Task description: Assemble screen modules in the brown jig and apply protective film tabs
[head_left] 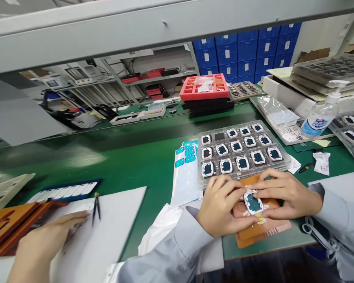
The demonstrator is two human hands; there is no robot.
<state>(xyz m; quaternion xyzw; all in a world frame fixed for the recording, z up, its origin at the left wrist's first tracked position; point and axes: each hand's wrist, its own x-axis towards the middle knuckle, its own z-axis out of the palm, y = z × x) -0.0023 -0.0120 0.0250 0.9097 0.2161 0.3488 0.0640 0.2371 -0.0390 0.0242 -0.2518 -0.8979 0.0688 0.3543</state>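
My left hand [221,208] and my right hand [289,194] both pinch a white-framed module with a teal centre [253,203] from either side. The module sits just above an orange fixture plate [262,232], and my fingers seem to rest near its surface. Just beyond my hands lies a clear plastic tray [242,149] holding several similar white-framed modules in rows. My left hand touches the tray's near edge. A sheet of teal-and-white stickers [185,173] lies to the left of the tray.
A co-worker's hand [47,239] rests on a white sheet [106,224] at lower left, next to black tweezers [96,208]. On the green workbench [129,157] stand a pump bottle [320,114], stacked trays [333,70] and a red tray [203,88]. A grey shelf [165,35] crosses overhead.
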